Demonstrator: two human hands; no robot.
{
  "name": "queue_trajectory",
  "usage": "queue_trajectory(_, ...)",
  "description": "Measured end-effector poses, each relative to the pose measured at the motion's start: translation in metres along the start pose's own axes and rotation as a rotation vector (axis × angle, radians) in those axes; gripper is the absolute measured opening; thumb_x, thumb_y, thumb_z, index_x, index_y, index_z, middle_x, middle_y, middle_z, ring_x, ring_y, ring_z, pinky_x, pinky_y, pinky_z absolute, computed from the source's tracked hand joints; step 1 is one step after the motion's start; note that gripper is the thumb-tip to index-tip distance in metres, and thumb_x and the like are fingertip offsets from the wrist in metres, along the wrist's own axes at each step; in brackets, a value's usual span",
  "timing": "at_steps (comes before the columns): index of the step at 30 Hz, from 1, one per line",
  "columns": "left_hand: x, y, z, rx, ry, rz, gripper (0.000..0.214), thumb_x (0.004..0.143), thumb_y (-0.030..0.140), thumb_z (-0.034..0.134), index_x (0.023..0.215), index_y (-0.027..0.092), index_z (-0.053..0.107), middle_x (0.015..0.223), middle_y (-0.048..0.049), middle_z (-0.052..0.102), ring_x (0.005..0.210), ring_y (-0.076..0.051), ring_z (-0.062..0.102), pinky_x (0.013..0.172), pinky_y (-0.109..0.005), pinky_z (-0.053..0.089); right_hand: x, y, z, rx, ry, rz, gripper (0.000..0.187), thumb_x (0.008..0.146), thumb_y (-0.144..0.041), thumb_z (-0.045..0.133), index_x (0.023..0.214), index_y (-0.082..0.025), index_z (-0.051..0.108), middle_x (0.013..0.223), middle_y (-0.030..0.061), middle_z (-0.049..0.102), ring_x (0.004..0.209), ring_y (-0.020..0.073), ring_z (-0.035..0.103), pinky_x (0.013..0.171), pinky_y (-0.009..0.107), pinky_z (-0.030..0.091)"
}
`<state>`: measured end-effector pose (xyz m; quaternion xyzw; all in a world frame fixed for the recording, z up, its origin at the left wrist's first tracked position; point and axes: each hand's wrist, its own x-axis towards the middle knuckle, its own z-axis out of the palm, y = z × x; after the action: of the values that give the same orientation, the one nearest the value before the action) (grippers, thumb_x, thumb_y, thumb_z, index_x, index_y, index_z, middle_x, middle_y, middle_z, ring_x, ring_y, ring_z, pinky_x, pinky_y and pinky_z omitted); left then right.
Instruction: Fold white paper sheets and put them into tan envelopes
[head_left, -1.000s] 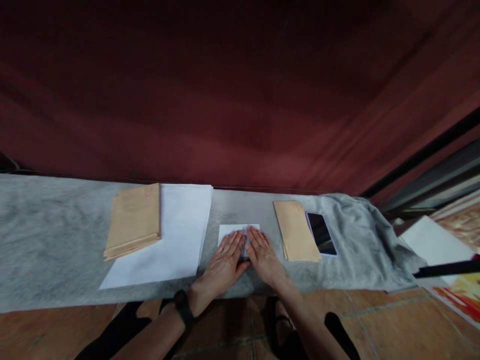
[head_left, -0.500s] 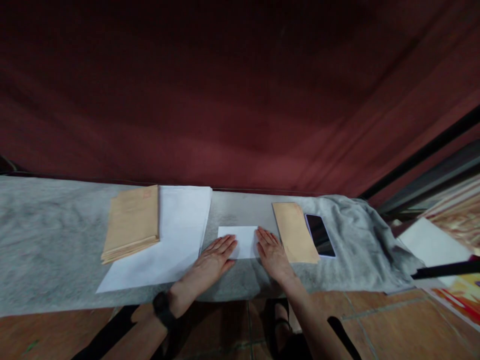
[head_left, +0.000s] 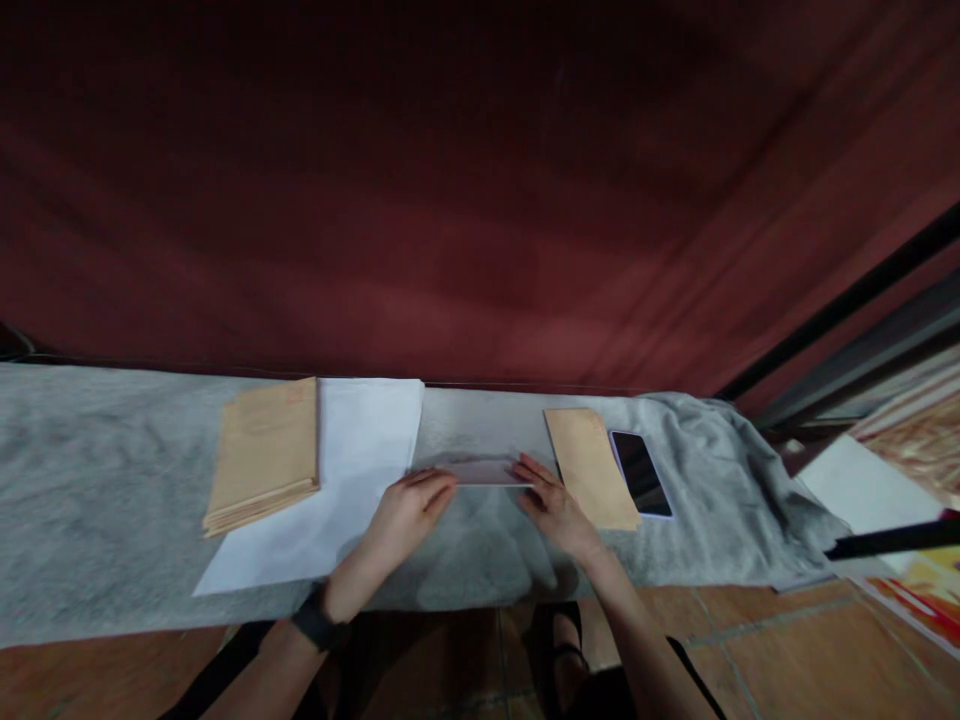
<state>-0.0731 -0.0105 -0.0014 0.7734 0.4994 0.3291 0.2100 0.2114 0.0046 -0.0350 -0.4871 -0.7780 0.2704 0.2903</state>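
Note:
A small folded white paper (head_left: 480,471) is lifted off the grey cloth-covered table (head_left: 112,490), seen nearly edge-on. My left hand (head_left: 409,510) grips its left end and my right hand (head_left: 551,500) grips its right end, fingers curled on it. A shadow lies on the cloth under the paper. My left wrist carries a black band (head_left: 315,625).
A stack of tan envelopes (head_left: 266,452) lies on white sheets (head_left: 352,470) to the left. To the right sit more tan envelopes (head_left: 589,465) and a dark phone (head_left: 640,472). A dark red curtain hangs behind the table. White paper (head_left: 862,490) lies at far right.
My hands slid apart from the middle of the paper to its two ends, then lifted it off the cloth. It lay flat before; now it is raised and tilted.

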Motion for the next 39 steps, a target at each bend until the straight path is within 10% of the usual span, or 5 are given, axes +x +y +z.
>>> queue_trajectory(3,0.011,0.006,-0.005,-0.349,0.175,-0.216,0.026,0.090,0.042,0.061,0.094,0.020,0.074,0.083,-0.0019,0.074,0.077,-0.018,0.068,0.070,-0.027,0.052,0.006,-0.013,0.002,0.172,0.070,0.112,0.034,0.096,-0.045,0.051,0.106,-0.022,0.074,0.109,0.0065,0.073,0.100,0.0218,0.068,0.089,0.035,0.055)
queue_trajectory(8,0.020,0.000,0.004,-0.602,0.248,-0.417,0.044,0.083,0.040,0.068,0.120,0.017,0.065,0.060,0.0083,0.050,0.054,-0.011,0.050,0.052,-0.021,0.038,0.012,-0.021,0.018,0.163,0.181,0.329,0.041,0.096,-0.049,0.043,0.080,-0.020,0.068,0.062,-0.0017,0.060,0.057,0.0147,0.055,0.053,0.024,0.044)
queue_trajectory(16,0.019,-0.028,0.045,-0.118,0.222,-0.248,0.047,0.079,0.006,0.052,0.122,0.021,0.066,0.109,-0.0058,0.069,0.096,-0.019,0.066,0.091,-0.036,0.054,0.005,-0.029,0.024,-0.124,0.182,0.452,0.027,0.094,-0.029,0.050,0.112,-0.020,0.068,0.087,0.0074,0.074,0.078,0.0225,0.069,0.071,0.029,0.047)
queue_trajectory(25,0.011,-0.004,0.055,0.425,0.106,-0.067,0.038,0.093,0.013,0.045,0.125,0.018,0.066,0.143,-0.0141,0.057,0.131,-0.030,0.054,0.108,-0.051,0.046,0.000,-0.039,0.026,-0.578,0.104,0.409,0.036,0.101,-0.026,0.045,0.135,-0.021,0.056,0.106,0.0098,0.076,0.091,0.0213,0.073,0.080,0.029,0.051)
queue_trajectory(39,-0.008,0.006,0.086,0.578,-0.090,0.061,0.057,0.098,0.019,0.029,0.153,0.006,0.035,0.159,-0.0168,0.039,0.151,-0.024,0.028,0.124,-0.047,0.024,0.004,-0.038,0.067,-0.469,0.069,0.030,0.054,0.107,-0.039,0.028,0.153,-0.013,0.041,0.159,0.0134,0.039,0.149,0.0239,0.033,0.122,0.047,0.027)
